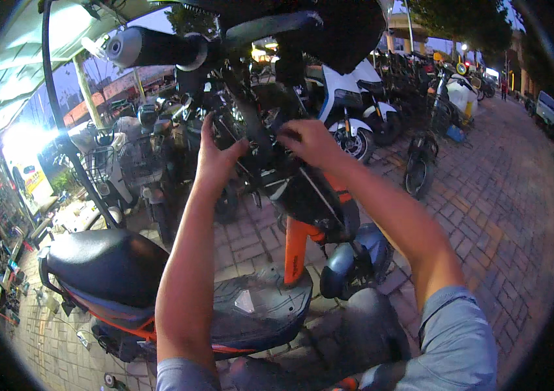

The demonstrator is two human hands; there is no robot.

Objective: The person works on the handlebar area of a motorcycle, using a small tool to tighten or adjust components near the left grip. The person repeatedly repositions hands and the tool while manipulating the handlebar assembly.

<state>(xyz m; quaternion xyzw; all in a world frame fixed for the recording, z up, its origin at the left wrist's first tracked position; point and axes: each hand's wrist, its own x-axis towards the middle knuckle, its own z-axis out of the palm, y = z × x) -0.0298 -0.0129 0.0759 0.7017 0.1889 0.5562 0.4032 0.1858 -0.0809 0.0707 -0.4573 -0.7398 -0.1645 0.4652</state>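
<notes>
A black and orange scooter stands before me, its dark front section [261, 117] uncovered beneath the handlebar, with cables and parts hard to tell apart. My left hand [217, 156] reaches up to the left side of this section, thumb and a finger spread; the other fingers are partly hidden. At its right side, my right hand [313, 142] has its fingers curled together against the dark parts. What they pinch is too small and dark to make out. Above both hands, the black handlebar grip [153, 47] points left. An orange panel [295, 251] rises from the black footboard [225, 313].
The scooter's black seat [104, 260] lies to the left. Parked scooters with baskets [140, 156] stand beyond, and a white scooter [342, 94] is ahead. A dark bicycle-like vehicle [420, 159] stands on the brick pavement [485, 215] at right. A dark pole [62, 124] rises at left.
</notes>
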